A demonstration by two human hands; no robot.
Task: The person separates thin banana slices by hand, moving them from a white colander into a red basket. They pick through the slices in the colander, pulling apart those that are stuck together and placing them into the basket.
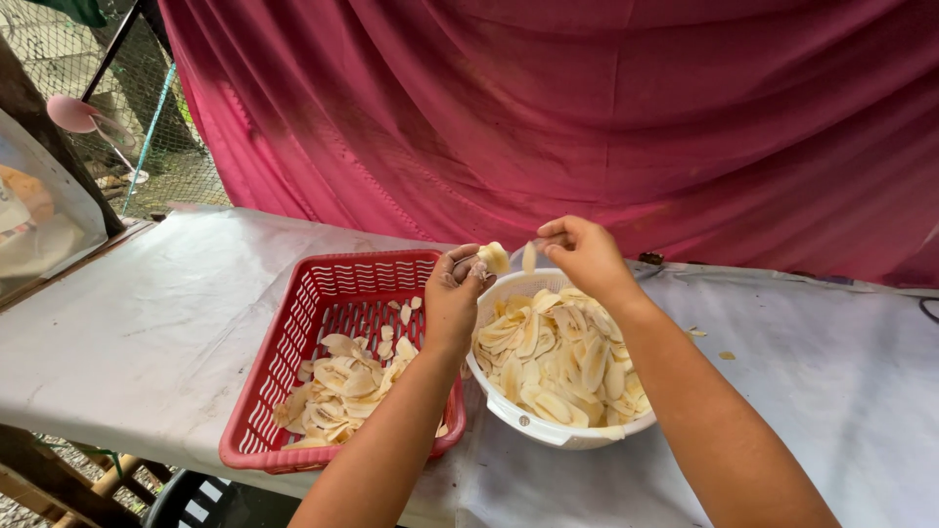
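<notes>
On the counter [147, 332], a red basket [293, 391] and a white bowl [548, 430] stand side by side, both holding pale slices. Above the bowl's far rim, the left hand [455, 288] pinches a small stack of slices [494, 257]; the right hand [582, 249] pinches one slice [529, 256], its long axis near upright. At far left a clear bag [39, 220] leans, before a pink curtain [587, 108].

The person's left hand [458, 286] pinches a pale slice [494, 257] above the rim of a white bowl [548, 430] heaped with pale fruit slices [558, 357]. The right hand [584, 254] grips another thin slice [529, 256] just beside it. A red slotted basket [293, 332], touching the bowl, holds more slices. Both stand on a white-covered surface [156, 323] before a pink cloth [587, 108].
</notes>
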